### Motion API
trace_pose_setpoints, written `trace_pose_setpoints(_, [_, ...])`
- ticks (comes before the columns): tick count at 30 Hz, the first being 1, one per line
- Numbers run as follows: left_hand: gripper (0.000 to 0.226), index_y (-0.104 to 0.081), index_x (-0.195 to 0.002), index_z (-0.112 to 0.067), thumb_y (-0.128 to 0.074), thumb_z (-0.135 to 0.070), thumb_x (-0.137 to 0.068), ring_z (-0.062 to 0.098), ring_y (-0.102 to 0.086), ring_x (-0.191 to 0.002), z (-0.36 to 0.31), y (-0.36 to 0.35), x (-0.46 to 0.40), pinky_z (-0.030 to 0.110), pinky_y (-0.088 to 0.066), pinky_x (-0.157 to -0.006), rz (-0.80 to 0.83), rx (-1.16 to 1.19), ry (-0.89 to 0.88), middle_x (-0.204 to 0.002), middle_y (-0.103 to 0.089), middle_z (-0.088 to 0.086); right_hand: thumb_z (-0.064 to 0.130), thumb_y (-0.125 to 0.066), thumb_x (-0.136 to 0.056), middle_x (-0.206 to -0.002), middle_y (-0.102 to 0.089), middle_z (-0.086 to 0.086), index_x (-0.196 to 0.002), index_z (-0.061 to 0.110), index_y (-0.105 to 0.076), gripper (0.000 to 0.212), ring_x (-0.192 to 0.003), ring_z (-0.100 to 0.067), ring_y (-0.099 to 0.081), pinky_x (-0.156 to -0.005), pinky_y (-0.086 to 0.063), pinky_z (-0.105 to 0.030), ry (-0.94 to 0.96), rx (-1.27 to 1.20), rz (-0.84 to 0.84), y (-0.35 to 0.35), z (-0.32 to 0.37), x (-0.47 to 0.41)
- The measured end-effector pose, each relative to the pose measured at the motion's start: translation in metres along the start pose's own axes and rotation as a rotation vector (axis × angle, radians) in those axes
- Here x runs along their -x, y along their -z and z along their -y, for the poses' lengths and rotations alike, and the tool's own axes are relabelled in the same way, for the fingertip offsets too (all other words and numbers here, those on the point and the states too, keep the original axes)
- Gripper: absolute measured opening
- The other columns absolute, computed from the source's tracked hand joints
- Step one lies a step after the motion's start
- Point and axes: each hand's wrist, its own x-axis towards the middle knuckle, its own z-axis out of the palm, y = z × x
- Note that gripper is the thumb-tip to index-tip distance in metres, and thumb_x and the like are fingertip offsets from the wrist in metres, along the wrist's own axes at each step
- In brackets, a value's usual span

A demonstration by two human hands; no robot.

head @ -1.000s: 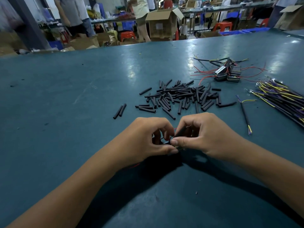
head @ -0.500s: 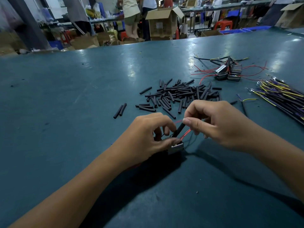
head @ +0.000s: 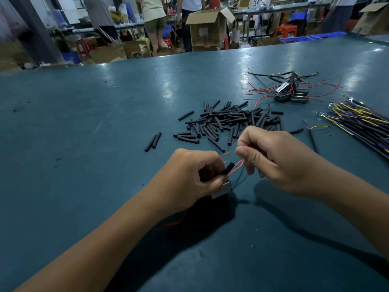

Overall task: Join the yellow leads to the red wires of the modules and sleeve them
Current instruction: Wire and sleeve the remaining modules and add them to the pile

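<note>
Head view is showing a person working at a teal table (head: pixel 88 114), both hands meeting just below the middle of the frame; the left hand (head: pixel 189 175) is gripping a small grey-faced module (head: pixel 222 189) low in its curled fingers, probably to keep the body steady while the wiring is being handled above it; a short black sleeve (head: pixel 228 167) is standing tilted at the fingertips of that hand, seemingly already threaded onto a wire. The right hand (head: pixel 280 161) is sitting just to the right, thumb and forefinger closed together in a pinch on the red wires (head: pixel 236 167), which are looping from the module up to that pinch; I judge it is drawing them taut so the sleeve can slide along, though whether a yellow lead is already joined here is too small to tell. A thin grey strand is curving below the red loop; its ends are hidden.

Other supplies are lying further up the frame, within reach: the pile of black sleeves (head: pixel 231 123) is spreading above the hands, with two stray pieces (head: pixel 153 141) off to its left; the waiting modules (head: pixel 291 92) with red tails are clustering at upper right; the bundle of yellow leads (head: pixel 362 121) is fanning along the right edge, well apart from both hands. Cardboard boxes (head: pixel 207 26) and standing people are filling the top of the frame.
</note>
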Motion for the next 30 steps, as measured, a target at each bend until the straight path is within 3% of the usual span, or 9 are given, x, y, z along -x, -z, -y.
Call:
trace_pose_setpoints(4, [0.012,-0.071,-0.077,-0.014,-0.082,-0.013,-0.082,0.003,-0.05,-0.052,0.002,0.001,0.001,0.012,-0.038,-0.054,-0.007,0.022,0.021,-0.06,-0.058,-0.013,0.039,-0.051,-0.098,-0.07,-0.065,0.007,-0.087,0.026,-0.053,0.018,-0.059,-0.015,-0.063,-0.054,-0.048,-0.02,-0.022,-0.07,-0.092,0.015,-0.005,-0.003])
trace_pose_setpoints(8, [0.011,-0.072,-0.079,-0.013,-0.082,-0.015,-0.083,0.009,-0.053,-0.053,0.001,0.002,0.0,0.024,-0.044,-0.052,0.004,0.041,0.028,-0.062,-0.063,-0.006,0.036,-0.058,-0.093,-0.079,-0.063,0.014,-0.097,0.023,-0.061,0.014,-0.076,-0.006,-0.062,-0.065,-0.041,-0.007,0.093,0.075,0.026,0.015,0.0,-0.001])
trace_pose_setpoints(14, [0.011,-0.071,-0.079,-0.016,-0.081,-0.015,-0.084,0.011,-0.055,-0.055,0.0,0.002,0.0,0.032,-0.047,-0.054,0.035,0.06,0.031,-0.063,-0.062,-0.008,0.025,-0.059,-0.09,-0.072,-0.055,0.014,-0.087,0.017,-0.062,0.009,-0.065,-0.005,-0.045,-0.061,-0.034,-0.01,0.171,0.274,0.096,0.005,0.002,0.0])
trace_pose_setpoints(16, [0.01,-0.071,-0.08,-0.015,-0.08,-0.014,-0.084,0.01,-0.054,-0.055,0.001,0.001,0.0,0.03,-0.046,-0.054,0.035,0.054,0.018,-0.063,-0.062,-0.008,0.024,-0.059,-0.089,-0.071,-0.054,0.014,-0.085,0.018,-0.06,0.008,-0.063,-0.005,-0.045,-0.06,-0.034,-0.013,0.171,0.277,0.092,0.005,0.002,0.001])
trace_pose_setpoints(21, [0.011,-0.069,-0.08,-0.013,-0.08,-0.01,-0.083,-0.003,-0.045,-0.056,0.0,0.003,-0.002,0.008,-0.033,-0.058,0.047,-0.049,-0.05,-0.065,-0.054,-0.014,0.022,-0.061,-0.085,-0.067,-0.054,0.013,-0.082,0.017,-0.061,0.006,-0.061,0.005,-0.046,-0.059,-0.033,-0.009,0.135,0.221,0.082,0.002,0.004,0.001])
trace_pose_setpoints(30, [0.013,-0.068,-0.088,-0.013,-0.078,-0.021,-0.087,-0.004,-0.046,-0.058,-0.004,-0.001,-0.002,0.005,-0.03,-0.059,-0.033,-0.041,-0.097,-0.071,-0.048,-0.024,0.018,-0.063,-0.082,-0.066,-0.056,0.01,-0.08,0.017,-0.061,0.003,-0.059,0.006,-0.046,-0.058,-0.032,-0.006,0.131,0.176,0.037,-0.003,0.008,0.002])
